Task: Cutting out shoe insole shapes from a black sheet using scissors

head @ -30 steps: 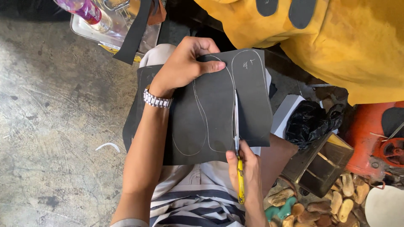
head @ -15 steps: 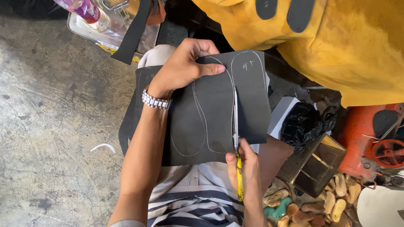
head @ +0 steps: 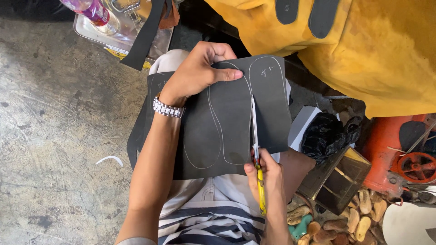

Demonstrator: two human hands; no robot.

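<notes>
A dark grey foam sheet [head: 236,131] with sole outlines drawn in white lies across my lap. My left hand [head: 200,70], a metal watch on its wrist, presses down on the sheet's top edge, fingers spread over an outline. My right hand [head: 265,177] grips scissors [head: 255,136] with yellow handles. Their blades lie shut along a drawn line in the sheet, pointing away from me.
A yellow cloth [head: 363,45] with dark sole pieces on it covers the top right. A clear tray [head: 122,27] with a pink bottle stands at top left. A black bag [head: 329,131], a red machine [head: 399,154] and several wooden shoe forms [head: 345,222] crowd the right. Concrete floor [head: 54,136] lies to the left.
The scissors' blades have stayed along the drawn line, and both hands have barely moved.
</notes>
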